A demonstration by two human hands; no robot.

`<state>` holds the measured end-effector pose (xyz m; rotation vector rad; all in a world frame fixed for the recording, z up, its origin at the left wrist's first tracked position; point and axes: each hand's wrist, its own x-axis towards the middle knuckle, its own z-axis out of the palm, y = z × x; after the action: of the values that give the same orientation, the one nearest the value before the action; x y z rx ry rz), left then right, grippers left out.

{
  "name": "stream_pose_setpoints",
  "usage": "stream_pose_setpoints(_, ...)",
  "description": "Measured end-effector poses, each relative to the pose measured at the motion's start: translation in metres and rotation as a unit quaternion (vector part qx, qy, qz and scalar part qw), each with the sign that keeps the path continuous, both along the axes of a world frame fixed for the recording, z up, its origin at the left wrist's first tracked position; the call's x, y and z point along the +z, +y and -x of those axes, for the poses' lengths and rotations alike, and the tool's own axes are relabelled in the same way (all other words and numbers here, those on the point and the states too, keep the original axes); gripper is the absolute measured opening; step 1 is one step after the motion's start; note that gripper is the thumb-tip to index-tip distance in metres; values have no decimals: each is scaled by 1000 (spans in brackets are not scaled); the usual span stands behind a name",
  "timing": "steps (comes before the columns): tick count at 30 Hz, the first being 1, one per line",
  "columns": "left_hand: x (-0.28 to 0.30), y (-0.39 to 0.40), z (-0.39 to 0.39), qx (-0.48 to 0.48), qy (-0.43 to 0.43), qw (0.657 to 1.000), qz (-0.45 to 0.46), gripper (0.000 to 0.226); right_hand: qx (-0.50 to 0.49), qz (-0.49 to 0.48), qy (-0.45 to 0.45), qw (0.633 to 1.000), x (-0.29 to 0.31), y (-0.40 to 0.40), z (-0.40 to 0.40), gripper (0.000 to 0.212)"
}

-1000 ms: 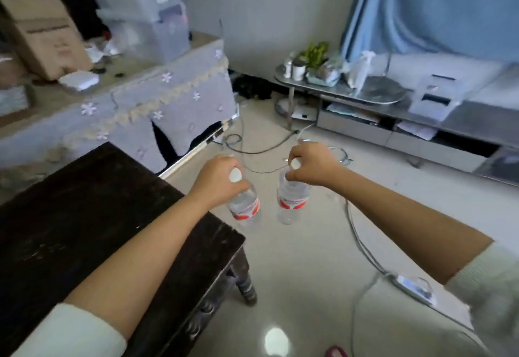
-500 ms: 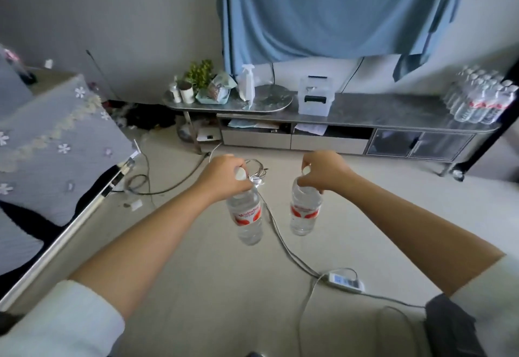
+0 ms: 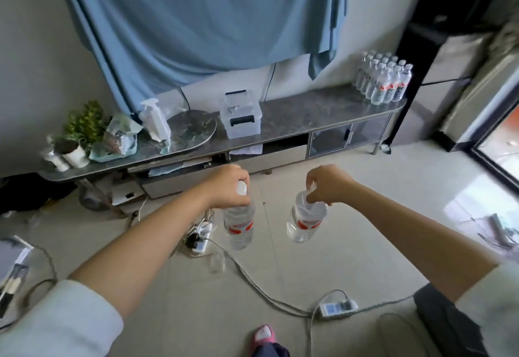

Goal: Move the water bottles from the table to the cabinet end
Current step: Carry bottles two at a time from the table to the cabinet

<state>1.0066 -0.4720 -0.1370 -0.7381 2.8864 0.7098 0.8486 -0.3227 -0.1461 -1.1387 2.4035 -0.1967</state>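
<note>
The person stands on the pale floor (image 3: 365, 258) facing the long grey cabinet (image 3: 295, 116), 1 bottle hanging from each hand in the open space in front of it. The left hand (image 3: 229, 188) is curled over the top of the left bottle (image 3: 238, 223), fingers wrapped round the neck with the white cap showing between them, and the bottle hangs nearly upright, short of the cabinet's open middle shelf. The right hand (image 3: 327, 185) pinches the right bottle (image 3: 306, 220) by its cap, fingertips bunched together, and this bottle tilts with its base swung toward the left one; the 2 do not touch. Both are clear with red labels and are well apart from the cabinet. On the cabinet's far right end a block of stored bottles (image 3: 383, 81) stands packed close together. Toward its middle sits a clear plastic box (image 3: 240, 120), and further left a spray bottle (image 3: 154, 119) and a potted plant (image 3: 84, 129). On the floor before the cabinet lie a grey cable (image 3: 252, 280) and a power strip (image 3: 338, 306).
</note>
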Motion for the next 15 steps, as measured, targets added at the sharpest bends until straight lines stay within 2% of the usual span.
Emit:
stream_pose_setpoints(3, 0, -34, 50, -68, -23, 997, 30, 31, -49, 8, 9, 999, -4, -14, 37, 31)
stream_pose_setpoints(5, -2, -52, 85, -88, -16, 996, 29, 22, -80, 7, 23, 996, -4, -22, 60, 31)
stream_pose_setpoints(10, -10, -83, 165, -105, 8, 994, -8, 13, -145, 12, 32, 989, -8, -36, 126, 29)
stream_pose_setpoints(15, -20, -98, 252, -134, 8, 991, -11, 11, -162, -2, 35, 986, -13, -46, 206, 29)
